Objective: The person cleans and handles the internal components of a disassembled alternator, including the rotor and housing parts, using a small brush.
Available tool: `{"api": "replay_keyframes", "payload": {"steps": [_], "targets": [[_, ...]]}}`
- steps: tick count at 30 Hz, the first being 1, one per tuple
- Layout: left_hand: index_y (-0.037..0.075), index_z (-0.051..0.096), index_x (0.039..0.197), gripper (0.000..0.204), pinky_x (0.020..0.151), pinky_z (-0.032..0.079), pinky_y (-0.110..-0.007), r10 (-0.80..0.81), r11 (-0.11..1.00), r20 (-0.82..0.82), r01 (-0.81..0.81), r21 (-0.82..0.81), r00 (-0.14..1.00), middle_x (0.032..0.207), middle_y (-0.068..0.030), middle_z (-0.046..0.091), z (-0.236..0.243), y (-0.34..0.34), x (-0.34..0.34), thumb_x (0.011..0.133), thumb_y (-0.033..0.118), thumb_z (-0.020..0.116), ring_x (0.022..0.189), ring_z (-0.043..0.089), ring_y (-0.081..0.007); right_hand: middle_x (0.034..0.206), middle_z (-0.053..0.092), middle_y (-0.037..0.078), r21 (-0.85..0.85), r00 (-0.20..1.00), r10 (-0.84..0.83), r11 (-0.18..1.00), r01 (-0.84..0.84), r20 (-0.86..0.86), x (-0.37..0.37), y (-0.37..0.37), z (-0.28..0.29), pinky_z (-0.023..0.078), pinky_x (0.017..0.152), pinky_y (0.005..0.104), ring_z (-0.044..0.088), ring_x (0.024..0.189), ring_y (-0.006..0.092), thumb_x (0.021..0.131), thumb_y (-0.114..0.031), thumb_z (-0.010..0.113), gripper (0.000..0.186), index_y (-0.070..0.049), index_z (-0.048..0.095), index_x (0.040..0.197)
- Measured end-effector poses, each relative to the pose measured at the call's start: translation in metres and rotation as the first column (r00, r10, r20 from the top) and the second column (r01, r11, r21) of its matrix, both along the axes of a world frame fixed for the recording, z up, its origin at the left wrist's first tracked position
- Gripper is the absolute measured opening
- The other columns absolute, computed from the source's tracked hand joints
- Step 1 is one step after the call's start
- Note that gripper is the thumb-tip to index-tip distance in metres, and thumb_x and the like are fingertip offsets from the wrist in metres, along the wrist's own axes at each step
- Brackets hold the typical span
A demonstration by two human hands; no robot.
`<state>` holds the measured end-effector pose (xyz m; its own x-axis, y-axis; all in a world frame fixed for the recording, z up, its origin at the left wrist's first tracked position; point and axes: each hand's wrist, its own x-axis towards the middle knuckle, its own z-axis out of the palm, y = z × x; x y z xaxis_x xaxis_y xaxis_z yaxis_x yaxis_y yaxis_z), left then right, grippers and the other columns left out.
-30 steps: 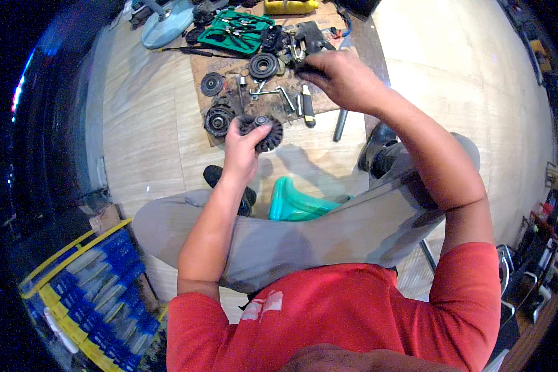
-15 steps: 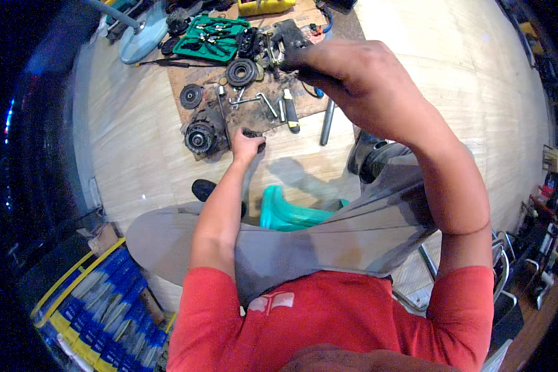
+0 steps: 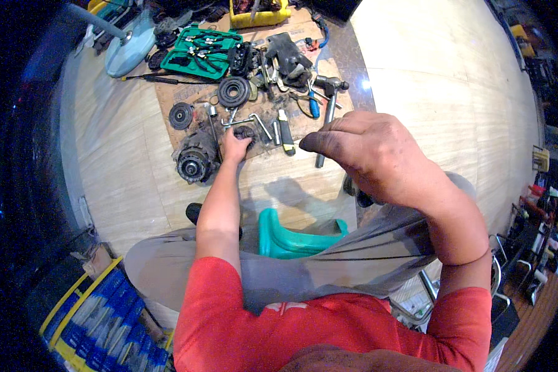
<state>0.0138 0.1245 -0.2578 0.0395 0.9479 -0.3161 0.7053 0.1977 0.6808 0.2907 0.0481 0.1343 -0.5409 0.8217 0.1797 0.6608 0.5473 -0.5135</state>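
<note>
My left hand (image 3: 233, 147) reaches down to the cardboard sheet (image 3: 181, 90), its fingers wrapped round a small dark greasy part (image 3: 245, 132) whose kind I cannot make out. My right hand (image 3: 378, 152) is raised nearer to me, with blackened thumb and fingers pressed together; whatever may be in the pinch is hidden. Left of my left hand lies a dark metal unit with a round hub (image 3: 195, 158). A bent hex key (image 3: 252, 119), a short metal socket (image 3: 276, 132) and a yellow-black utility knife (image 3: 285, 133) lie beyond and right of it. Past my right fingertips lies a hammer (image 3: 330, 102).
Farther back are a black ring-shaped pulley (image 3: 234, 92), a smaller black disc (image 3: 180, 116), a green tool case (image 3: 203, 53), blue-handled pliers (image 3: 314, 108) and a yellow bin (image 3: 260, 18). A green plastic stool (image 3: 297, 239) stands close to my legs. A pale blue round base (image 3: 130, 53) stands far left.
My left hand has moved farther away, carrying the dark part onto the cardboard. My right hand has drawn back toward me, uncovering the hammer head and pliers. The view has shifted slightly.
</note>
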Motion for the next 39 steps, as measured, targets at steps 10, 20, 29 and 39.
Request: {"api": "replay_keyframes", "payload": {"steps": [10,20,29,39], "targets": [[-0.002,0.054,0.122,0.054,0.095,0.044,-0.04,0.197,0.966,-0.01,-0.192,0.174,0.98,0.115,-0.0239,0.059,0.071,-0.008,0.028,0.076,0.018,0.071,0.11,0.055,-0.037,0.097,0.066,0.022,-0.288,0.889,-0.342,0.923,0.256,-0.304,-0.014,0.011,-0.016,0.051,0.079,0.0413,0.063,0.091,0.0376,0.078,-0.008,0.066,0.031,0.0,0.062,0.107],[-0.005,0.059,0.107,0.021,0.081,0.053,-0.032,0.147,0.974,0.919,0.106,-0.198,0.365,0.1,-0.0121,0.066,0.36,-0.036,0.069,0.092,0.006,0.049,0.089,0.065,-0.0195,0.094,0.065,0.007,-0.32,0.79,-0.419,0.9,0.296,-0.447,-0.02,0.01,-0.006,0.05,0.074,0.0278,0.059,0.083,0.0112,0.081,0.0,0.066,0.037,0.0,0.059,0.118],[-0.003,0.06,0.101,0.017,0.072,0.053,-0.028,0.08,0.995,0.951,-0.079,-0.059,0.299,0.092,-0.0069,0.065,0.386,-0.048,0.055,0.094,0.012,0.057,0.08,0.063,-0.0142,0.095,0.064,0.024,-0.118,0.792,-0.256,0.966,0.229,-0.554,-0.042,0.01,0.005,0.05,0.079,0.0412,0.062,0.092,0.039,0.076,-0.012,0.07,0.032,0.0,0.061,0.104],[0.001,0.059,0.099,0.013,0.077,0.047,-0.026,-0.024,0.982,0.858,-0.15,0.117,0.513,0.09,-0.0047,0.063,0.383,-0.022,0.041,0.095,0.013,0.056,0.082,0.058,-0.0109,0.082,0.062,0.025,-0.262,0.878,-0.318,0.937,0.233,-0.358,-0.065,0.028,0.003,0.049,0.071,0.0452,0.061,0.082,0.0421,0.082,-0.022,0.067,0.024,-0.001,0.064,0.092]]}}
